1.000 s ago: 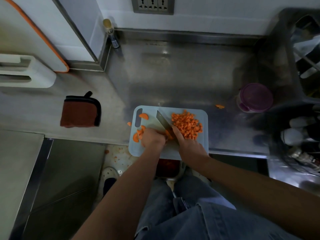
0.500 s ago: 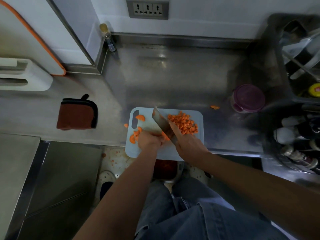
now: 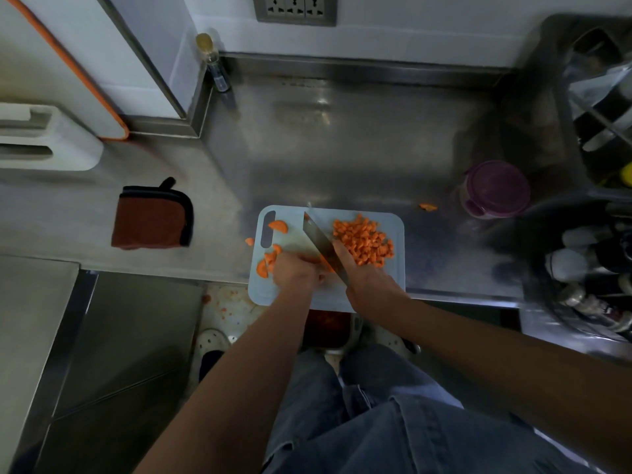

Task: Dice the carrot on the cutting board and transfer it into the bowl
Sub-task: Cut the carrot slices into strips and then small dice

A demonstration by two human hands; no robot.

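R hand (image 3: 367,280) grips knife (image 3: 323,246) | L hand (image 3: 297,271) curled, pins carrot slices (image 3: 268,260) on cutting board (image 3: 393,289) | diced pile (image 3: 364,242) at board's right | carrot prob. hard, light, slippy: hold flat side down

Left hand (image 3: 297,271): knuckles up, fingers curled under in a claw, tips pinning a carrot piece (image 3: 325,263) just beside the blade.
Right hand (image 3: 371,280): closed round the handle of the knife (image 3: 319,241), with the handle hidden in the fist and the forefinger (image 3: 343,252) laid forward along the blade.
Left forearm (image 3: 246,364): bare, reaching in from lower left, wrist straight.
Right forearm (image 3: 496,357): bare, reaching in from lower right.
Spacing: hands near each other, with the blade between them.
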